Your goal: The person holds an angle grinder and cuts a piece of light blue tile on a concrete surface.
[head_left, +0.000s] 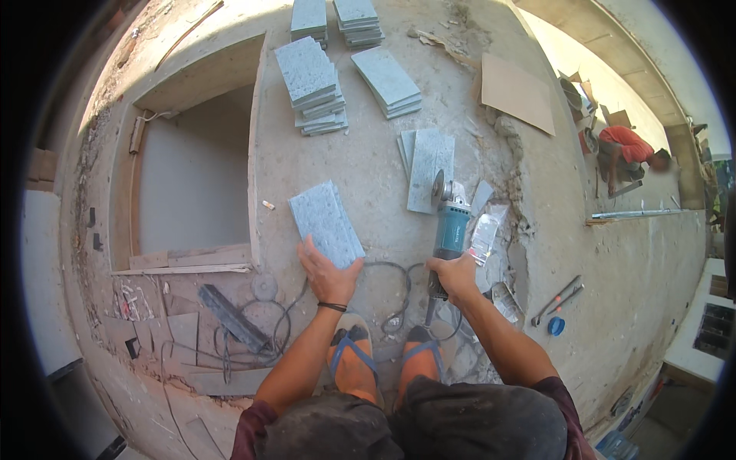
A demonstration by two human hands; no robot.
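Observation:
My left hand (328, 273) grips the near edge of a grey stone tile (325, 218), thumb at its near right corner and fingers along its near left side. In my right hand (455, 274) is a teal angle grinder (451, 232), its fingers wrapped round the rear of the body. The grinder's disc (438, 186) points away from me and overlaps another grey tile (429, 165) lying on the floor. A black power cord (397, 295) curls over the ground near my feet. Whether the disc is spinning cannot be made out.
Stacks of grey tiles (307, 77) stand ahead, with another stack (387, 80) beside them. A rectangular opening (195, 169) lies left. Cardboard (517, 92) and broken rubble (510, 207) lie right. Offcuts (180, 333) litter the near left. Another person (625, 149) crouches at far right.

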